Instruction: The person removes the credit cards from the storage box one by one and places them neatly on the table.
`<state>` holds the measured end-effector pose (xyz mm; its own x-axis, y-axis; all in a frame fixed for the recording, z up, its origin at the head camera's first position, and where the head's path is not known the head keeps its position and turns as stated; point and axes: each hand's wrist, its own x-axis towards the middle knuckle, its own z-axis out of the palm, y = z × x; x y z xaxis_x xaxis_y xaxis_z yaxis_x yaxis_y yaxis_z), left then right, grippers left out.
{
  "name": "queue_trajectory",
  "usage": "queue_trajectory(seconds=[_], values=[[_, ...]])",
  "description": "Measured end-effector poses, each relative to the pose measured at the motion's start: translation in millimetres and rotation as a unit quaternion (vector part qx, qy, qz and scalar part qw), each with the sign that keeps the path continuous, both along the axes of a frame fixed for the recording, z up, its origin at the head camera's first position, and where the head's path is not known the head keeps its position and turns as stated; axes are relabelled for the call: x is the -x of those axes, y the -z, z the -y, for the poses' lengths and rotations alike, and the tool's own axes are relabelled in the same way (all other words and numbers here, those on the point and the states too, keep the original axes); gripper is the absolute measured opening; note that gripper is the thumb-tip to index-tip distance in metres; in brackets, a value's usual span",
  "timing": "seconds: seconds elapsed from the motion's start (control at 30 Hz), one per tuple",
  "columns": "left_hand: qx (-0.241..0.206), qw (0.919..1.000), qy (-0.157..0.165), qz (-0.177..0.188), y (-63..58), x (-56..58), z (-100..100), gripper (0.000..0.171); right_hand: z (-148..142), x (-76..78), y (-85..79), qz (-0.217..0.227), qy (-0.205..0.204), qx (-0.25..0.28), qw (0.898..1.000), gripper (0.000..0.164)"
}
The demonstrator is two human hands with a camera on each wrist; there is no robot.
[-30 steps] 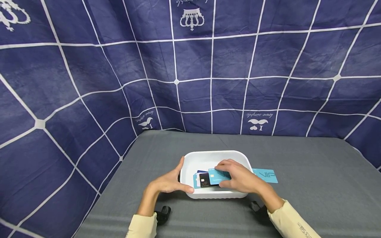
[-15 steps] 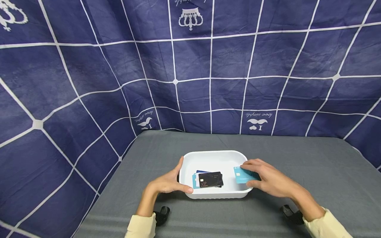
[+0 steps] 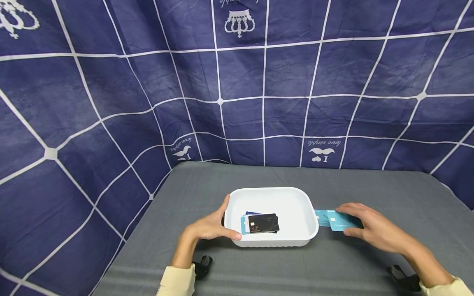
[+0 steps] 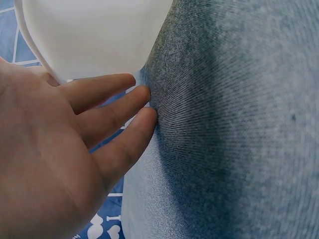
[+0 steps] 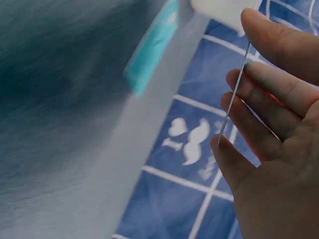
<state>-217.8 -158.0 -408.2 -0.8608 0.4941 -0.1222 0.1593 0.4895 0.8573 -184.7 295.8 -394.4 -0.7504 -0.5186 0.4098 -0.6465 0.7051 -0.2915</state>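
A white plastic basin (image 3: 285, 218) stands on the grey cloth with a small overlapping pile of cards inside. On top lies a black VIP card (image 3: 263, 224); edges of a light blue card (image 3: 242, 225) and a dark blue card (image 3: 252, 213) show beneath. My left hand (image 3: 212, 225) rests against the basin's left end, thumb at the front rim; in the left wrist view its other fingers extend below the basin. My right hand (image 3: 377, 228) pinches a light blue chip card (image 3: 338, 220) by its edges, overlapping another light blue card (image 3: 321, 217) beside the basin.
Grey cloth (image 3: 237, 271) covers the table surface. A navy curtain (image 3: 289, 74) with white grid lines hangs behind and to the left. Black wrist straps show near the left wrist (image 3: 203, 266) and right wrist (image 3: 403, 279).
My right hand has carried the light blue card from above the pile, over the basin's right rim, to the light blue card on the cloth. My left hand stays at the basin.
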Motion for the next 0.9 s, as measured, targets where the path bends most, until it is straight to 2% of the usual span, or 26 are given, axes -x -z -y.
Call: queue_trajectory(seconds=[0.27, 0.43, 0.73, 0.9], values=[[0.002, 1.0000, -0.004, 0.004, -0.2, -0.1, 0, 0.133, -39, 8.1, 27.2, 0.034, 0.041, 0.040, 0.998, 0.050], [0.002, 1.0000, -0.005, 0.006, 0.6, 0.1, 0, 0.133, -57, 14.5, 38.7, 0.059, 0.057, 0.047, 0.996, 0.048], [0.007, 0.9999, -0.006, 0.006, 2.8, -0.1, 0, 0.134, -74, 23.6, 49.1, 0.102, 0.056, 0.035, 0.993, 0.044], [0.006, 1.0000, -0.005, 0.004, 2.7, 0.0, 0, 0.134, -74, 27.6, 50.4, 0.104, 0.047, 0.038, 0.993, 0.044]])
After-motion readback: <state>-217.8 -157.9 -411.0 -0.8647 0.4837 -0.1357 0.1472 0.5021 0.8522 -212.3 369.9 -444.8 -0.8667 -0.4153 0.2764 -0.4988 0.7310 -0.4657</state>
